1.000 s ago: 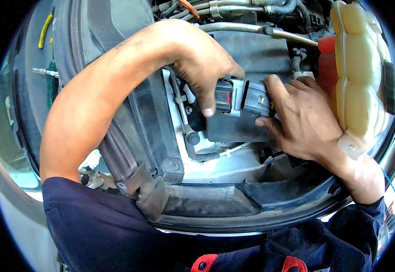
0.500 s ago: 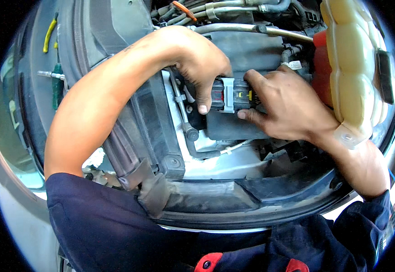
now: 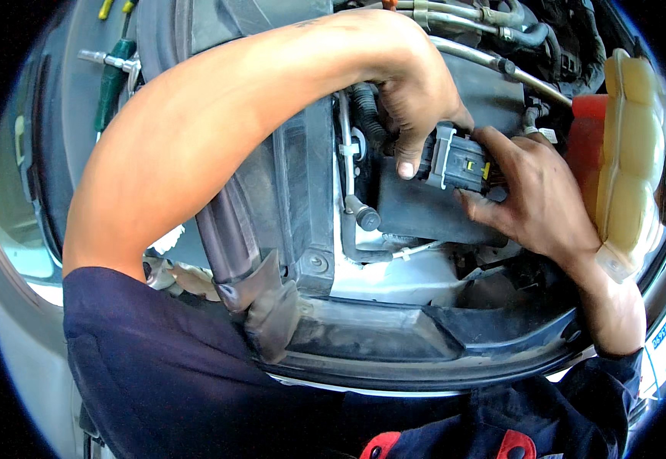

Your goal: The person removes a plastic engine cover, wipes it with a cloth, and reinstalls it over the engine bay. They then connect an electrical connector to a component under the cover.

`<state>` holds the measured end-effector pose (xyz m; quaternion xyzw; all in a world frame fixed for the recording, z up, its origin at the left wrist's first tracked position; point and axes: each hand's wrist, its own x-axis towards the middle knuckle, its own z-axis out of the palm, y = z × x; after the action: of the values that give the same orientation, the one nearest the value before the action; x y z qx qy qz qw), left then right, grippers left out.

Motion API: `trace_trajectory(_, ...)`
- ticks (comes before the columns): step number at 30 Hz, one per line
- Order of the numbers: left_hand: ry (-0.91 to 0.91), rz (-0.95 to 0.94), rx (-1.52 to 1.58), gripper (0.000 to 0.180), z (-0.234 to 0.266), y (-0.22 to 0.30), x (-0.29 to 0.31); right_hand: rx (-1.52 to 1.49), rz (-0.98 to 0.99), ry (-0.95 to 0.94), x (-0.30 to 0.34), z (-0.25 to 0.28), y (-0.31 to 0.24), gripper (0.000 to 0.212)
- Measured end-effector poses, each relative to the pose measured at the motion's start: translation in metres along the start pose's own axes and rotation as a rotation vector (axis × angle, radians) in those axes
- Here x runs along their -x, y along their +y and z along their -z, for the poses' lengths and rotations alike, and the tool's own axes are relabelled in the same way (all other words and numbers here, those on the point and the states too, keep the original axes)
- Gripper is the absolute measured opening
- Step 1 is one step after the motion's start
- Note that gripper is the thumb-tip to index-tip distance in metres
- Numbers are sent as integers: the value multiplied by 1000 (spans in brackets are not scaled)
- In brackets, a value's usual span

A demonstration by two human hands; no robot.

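A black wiring connector (image 3: pixel 467 164) with a grey locking lever (image 3: pixel 442 158) and a small yellow clip sits between my two hands, slightly tilted. My left hand (image 3: pixel 422 111) reaches over from the far side and grips its left end, thumb on the near side. On the right end, my right hand (image 3: pixel 536 183) closes with thumb and forefinger, where thin wires run into the palm. Under the connector lies a flat black cover (image 3: pixel 432 210). My left fingertips are mostly hidden behind the connector.
A yellowed plastic reservoir (image 3: pixel 627 153) stands beside my right wrist. Metal pipes (image 3: pixel 463 52) cross the far side. Near my left thumb are a corrugated black hose (image 3: pixel 367 111) and a thin pipe with a black cap (image 3: pixel 363 214). A green-handled screwdriver (image 3: pixel 111 88) lies far left.
The view has shifted, so the engine bay appears farther right. The connector has tilted between my hands, and my left hand now covers more of its left end, hiding the red part.
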<state>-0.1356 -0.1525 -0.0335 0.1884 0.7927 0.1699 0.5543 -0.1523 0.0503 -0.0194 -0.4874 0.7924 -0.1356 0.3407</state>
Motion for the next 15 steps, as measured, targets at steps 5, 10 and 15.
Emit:
trace_trajectory(5,-121,-6,-4,75,7,10,5,38,38,-3,-4,-3,0,58)
trace_trajectory(10,-78,74,76,86,5,6,1,30,89,-23,-6,-4,4,48)
trace_trajectory(15,-125,11,-6,70,10,8,8,136,24,-41,1,-7,2,47)
